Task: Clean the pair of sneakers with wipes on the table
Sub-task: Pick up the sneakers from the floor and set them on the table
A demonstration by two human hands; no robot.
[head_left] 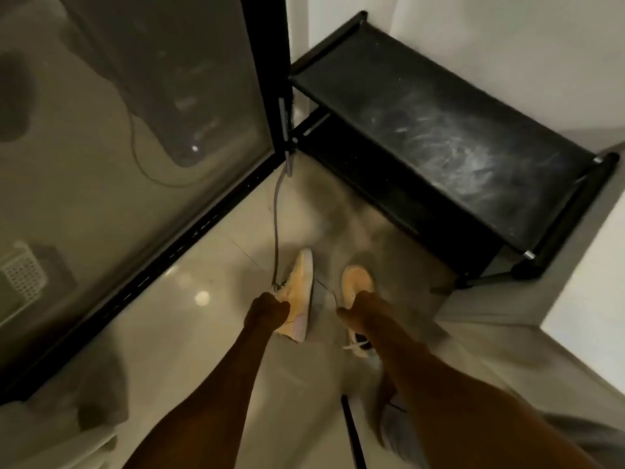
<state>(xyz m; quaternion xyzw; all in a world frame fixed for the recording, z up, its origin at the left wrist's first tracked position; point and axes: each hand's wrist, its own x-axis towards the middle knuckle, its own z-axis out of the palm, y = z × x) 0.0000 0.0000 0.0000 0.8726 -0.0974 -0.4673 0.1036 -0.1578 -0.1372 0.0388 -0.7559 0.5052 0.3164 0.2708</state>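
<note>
Sneakers point(297, 292) hung above the floor point(189, 333), off the shoe rack's point(439, 137) front corner: left hand point(267, 311) clenched round one, right hand point(351, 309) grasping the other sneaker point(356, 280), probably lifted for carrying to a table

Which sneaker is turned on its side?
The left sneaker, held by the left hand: its white sole edge shows; the right sneaker shows its toe top.
</note>
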